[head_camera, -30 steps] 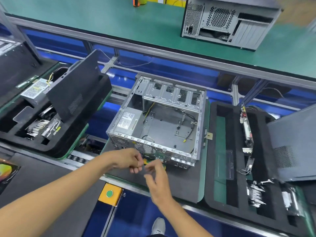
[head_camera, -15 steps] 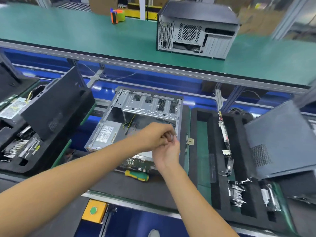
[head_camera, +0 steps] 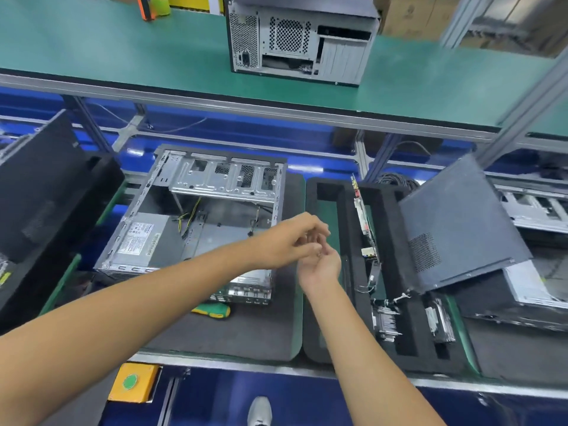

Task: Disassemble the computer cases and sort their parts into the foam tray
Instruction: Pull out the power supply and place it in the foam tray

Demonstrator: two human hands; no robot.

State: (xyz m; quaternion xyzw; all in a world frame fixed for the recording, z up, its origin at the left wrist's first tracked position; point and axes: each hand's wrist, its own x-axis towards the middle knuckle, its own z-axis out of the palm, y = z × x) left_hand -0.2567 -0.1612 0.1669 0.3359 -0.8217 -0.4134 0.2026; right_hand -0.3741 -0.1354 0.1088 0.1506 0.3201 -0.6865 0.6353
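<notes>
Left hand (head_camera: 289, 241) meets right hand (head_camera: 322, 265) between open case (head_camera: 172, 241) and foam tray (head_camera: 390, 241).

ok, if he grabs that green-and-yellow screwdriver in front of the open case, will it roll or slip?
Probably rolls a little: the screwdriver has a rounded handle and lies flat. The dark mat under it looks soft, so likely not far. The grip seems rubbery, so slipping is unlikely. Its shaft is hidden behind the left forearm.

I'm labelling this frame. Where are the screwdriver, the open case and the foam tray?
screwdriver (head_camera: 215, 310): head view, on its green-yellow handle.
open case (head_camera: 226, 179): head view, on its metal drive bracket.
foam tray (head_camera: 388, 229): head view, on a black foam wall.
</notes>
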